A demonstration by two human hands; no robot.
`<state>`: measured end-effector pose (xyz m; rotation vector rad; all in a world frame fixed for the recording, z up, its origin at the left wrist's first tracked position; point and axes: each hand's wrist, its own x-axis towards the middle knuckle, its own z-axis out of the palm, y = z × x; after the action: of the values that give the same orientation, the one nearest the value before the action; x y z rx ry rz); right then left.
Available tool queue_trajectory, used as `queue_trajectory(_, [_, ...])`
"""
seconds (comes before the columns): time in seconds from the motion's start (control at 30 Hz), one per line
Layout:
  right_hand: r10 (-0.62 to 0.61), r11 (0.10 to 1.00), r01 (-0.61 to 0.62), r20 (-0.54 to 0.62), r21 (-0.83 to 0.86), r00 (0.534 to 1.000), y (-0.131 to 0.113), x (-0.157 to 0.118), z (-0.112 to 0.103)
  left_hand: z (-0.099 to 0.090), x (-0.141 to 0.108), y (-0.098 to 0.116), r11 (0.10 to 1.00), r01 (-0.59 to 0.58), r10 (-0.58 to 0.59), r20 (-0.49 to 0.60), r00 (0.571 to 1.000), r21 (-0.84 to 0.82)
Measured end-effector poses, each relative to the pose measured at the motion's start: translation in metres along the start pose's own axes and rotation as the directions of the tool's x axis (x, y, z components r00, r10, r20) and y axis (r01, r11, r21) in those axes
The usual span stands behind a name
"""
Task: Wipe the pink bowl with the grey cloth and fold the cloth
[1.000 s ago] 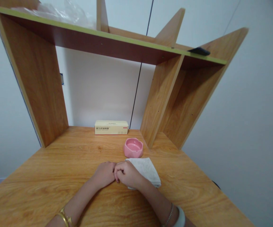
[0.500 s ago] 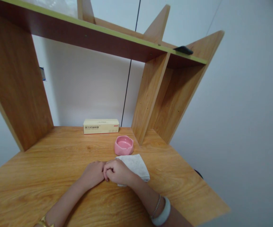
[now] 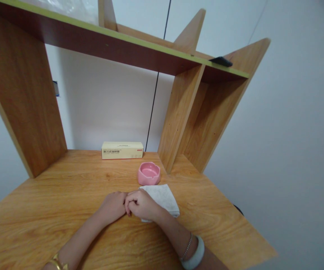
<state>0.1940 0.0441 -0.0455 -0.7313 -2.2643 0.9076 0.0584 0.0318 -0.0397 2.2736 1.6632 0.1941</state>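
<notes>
My left hand [image 3: 114, 207] rests on the wooden desk [image 3: 66, 202], its fingers curled under and mostly hidden. Touching it from the right, my right hand [image 3: 141, 204] has its fingers bent over the fingers of the left; whether anything is between them cannot be made out. A folded light-grey cloth [image 3: 163, 198] lies partly beneath my right hand and wrist. Just behind the cloth stands a pink ashtray-like dish [image 3: 149, 173] with nothing visible inside. Farther back, a long cream box [image 3: 122, 150] sits at the desk's rear edge.
A wooden side panel [image 3: 24, 93] rises at the left, an upright divider [image 3: 180, 116] at the right. Above runs a shelf [image 3: 122, 47] bearing a dark flat object [image 3: 221, 61] and clear plastic [image 3: 66, 10]. The desk's right edge slants toward me.
The whole view has shifted slightly, so everything appears a little farther right. Both hands keep the same pose, touching each other, and the objects stay in place on the desk.
</notes>
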Motion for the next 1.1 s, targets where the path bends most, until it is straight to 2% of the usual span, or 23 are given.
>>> queue_trajectory(0.57, [0.072, 0.997, -0.072, 0.011, -0.039, 0.997, 0.001, 0.001, 0.001, -0.002, 0.0, 0.002, 1.0, -0.017, 0.017, 0.014, 1.0, 0.008])
queue_trajectory(0.93, [0.049, 0.999, -0.049, -0.004, -0.007, 0.999, -0.001, 0.0, 0.002, 0.002, 0.001, 0.0, 0.999, -0.039, 0.039, -0.01, 0.999, 0.004])
queue_trajectory(1.03, [-0.01, 1.0, 0.011, -0.102, 0.004, 0.995, -0.002, 0.001, -0.005, 0.003, 0.001, 0.001, 0.999, -0.003, 0.003, -0.018, 1.0, 0.034])
queue_trajectory(1.1, [-0.01, 1.0, 0.012, -0.26, 0.006, 0.966, 0.001, 0.002, -0.02, 0.004, 0.002, 0.001, 0.999, 0.013, -0.012, -0.035, 0.999, 0.051])
